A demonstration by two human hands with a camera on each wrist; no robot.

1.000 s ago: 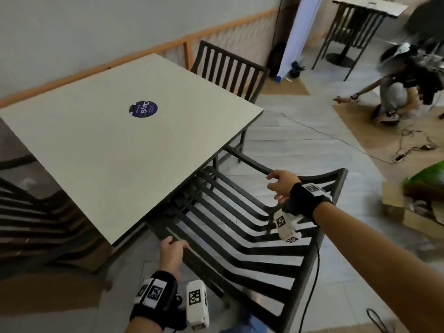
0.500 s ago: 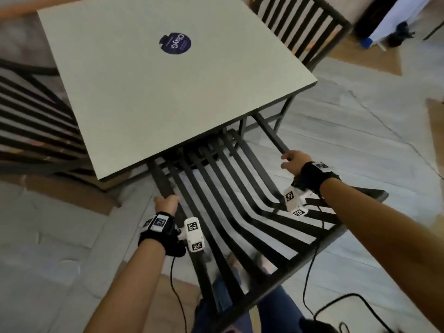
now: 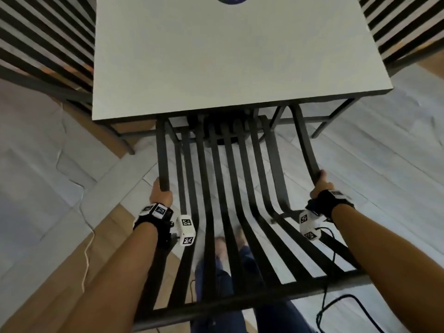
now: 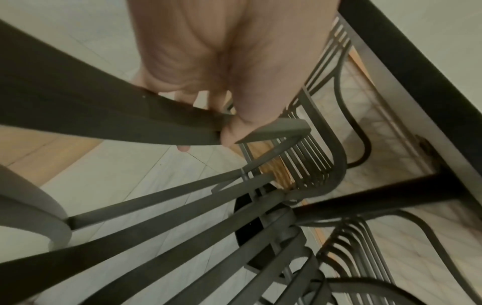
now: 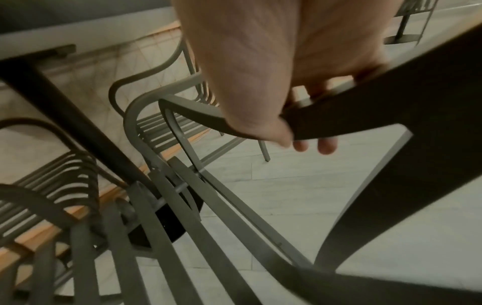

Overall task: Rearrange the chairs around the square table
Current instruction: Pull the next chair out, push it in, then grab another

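Observation:
A dark slatted metal chair (image 3: 230,212) stands right below me, its seat front tucked under the near edge of the pale square table (image 3: 228,58). My left hand (image 3: 160,192) grips the chair's left armrest (image 4: 109,123), fingers curled under the bar. My right hand (image 3: 320,186) grips the right armrest (image 5: 391,107) the same way. In the left wrist view my left hand (image 4: 221,115) wraps the flat bar; in the right wrist view my right hand (image 5: 292,128) does likewise. The chair's back rail (image 3: 240,306) runs across near my legs.
Two more slatted chairs stand at the table's sides, one on the left (image 3: 43,44) and one on the right (image 3: 403,27). The table's black pedestal base (image 4: 250,227) sits under it. A cable (image 3: 336,306) trails on the tiled floor by my right arm.
My view has swung until I face the table squarely over the chair. The chair now lines up straight with the table edge. Both hands have kept their hold on the armrests.

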